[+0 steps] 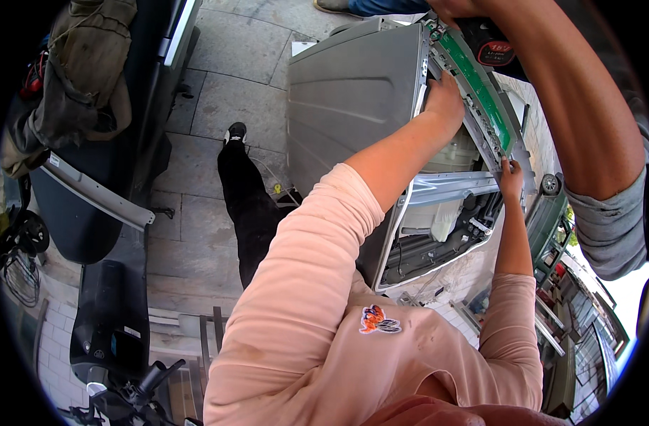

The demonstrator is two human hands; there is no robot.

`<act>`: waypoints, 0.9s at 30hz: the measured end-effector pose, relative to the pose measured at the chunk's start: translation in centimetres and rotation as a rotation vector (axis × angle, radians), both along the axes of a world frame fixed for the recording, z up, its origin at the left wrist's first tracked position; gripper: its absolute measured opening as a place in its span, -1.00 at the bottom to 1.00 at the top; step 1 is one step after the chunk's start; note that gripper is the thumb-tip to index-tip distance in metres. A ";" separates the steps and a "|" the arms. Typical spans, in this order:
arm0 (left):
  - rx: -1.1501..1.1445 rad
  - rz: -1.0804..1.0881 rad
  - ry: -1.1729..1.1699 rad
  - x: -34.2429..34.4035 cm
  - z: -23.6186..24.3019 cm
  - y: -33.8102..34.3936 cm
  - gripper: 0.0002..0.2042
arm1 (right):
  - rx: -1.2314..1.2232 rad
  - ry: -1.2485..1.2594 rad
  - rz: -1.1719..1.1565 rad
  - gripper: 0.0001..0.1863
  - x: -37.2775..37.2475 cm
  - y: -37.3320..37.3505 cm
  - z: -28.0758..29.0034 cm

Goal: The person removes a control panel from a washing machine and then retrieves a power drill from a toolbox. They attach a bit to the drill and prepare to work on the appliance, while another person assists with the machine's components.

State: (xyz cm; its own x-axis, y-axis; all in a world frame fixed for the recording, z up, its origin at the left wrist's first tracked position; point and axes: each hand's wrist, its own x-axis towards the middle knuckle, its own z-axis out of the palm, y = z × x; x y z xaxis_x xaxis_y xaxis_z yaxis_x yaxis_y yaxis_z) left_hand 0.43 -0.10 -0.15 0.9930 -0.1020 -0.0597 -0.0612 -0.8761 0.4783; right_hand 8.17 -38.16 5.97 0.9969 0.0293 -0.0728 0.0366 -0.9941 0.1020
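Observation:
A grey vehicle cab shell (pixel 356 92) stands in front of me, with a green metal strip (pixel 473 85) and a perforated silver rail (pixel 483 128) running along its right-hand opening. My left hand (pixel 445 103) is closed at the upper part of the rail, its fingers bent over the edge and partly hidden. At the lower end of the strip, my right hand (pixel 510 179) pinches the rail's end between thumb and fingers. Another person's bare arm (pixel 566 92) reaches in from the right. Beside that person's hand (pixel 456 8) is a black and red cordless tool battery (pixel 496 51).
A motorbike with a dark seat (pixel 79 220) stands on the left, carrying a worn bag (pixel 90 64) and a curved metal strip (pixel 101 195). Grey paving slabs (pixel 197 156) lie between it and the cab. A green vehicle (pixel 548 220) and stacked material (pixel 587 341) are at right.

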 end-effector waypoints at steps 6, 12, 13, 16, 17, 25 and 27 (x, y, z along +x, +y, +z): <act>0.047 -0.057 0.034 -0.2 0.1 -0.1 -0.47 | -0.025 -0.008 0.000 -0.38 -0.7 1.2 0.4; 0.053 -0.082 0.053 -0.3 0.5 0.1 -0.44 | -0.034 0.107 -0.111 -0.31 -0.7 2.5 1.3; 0.050 -0.090 0.055 -0.3 0.5 0.2 -0.44 | -0.034 0.109 -0.104 -0.32 -0.8 2.4 1.4; 0.011 -0.095 0.067 -0.3 0.5 0.4 -0.43 | -0.020 0.101 -0.083 -0.33 -0.9 2.9 1.4; 0.010 -0.089 0.068 -0.3 0.5 0.4 -0.43 | -0.012 0.090 -0.079 -0.33 -1.0 3.1 1.4; -0.003 -0.056 0.074 -0.3 0.8 0.6 -0.46 | -0.011 0.091 -0.100 -0.34 -1.1 3.3 1.6; 0.001 -0.059 0.071 -0.3 0.9 0.7 -0.47 | -0.008 0.090 -0.105 -0.34 -1.1 3.4 1.6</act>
State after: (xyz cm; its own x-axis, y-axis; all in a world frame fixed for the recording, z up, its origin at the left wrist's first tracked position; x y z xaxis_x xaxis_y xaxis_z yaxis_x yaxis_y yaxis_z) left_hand 0.14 0.64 0.73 0.9785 -0.1600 -0.1299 -0.0785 -0.8722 0.4828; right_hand 7.07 -34.80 7.53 0.9838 -0.0760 -0.1623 -0.0584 -0.9921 0.1108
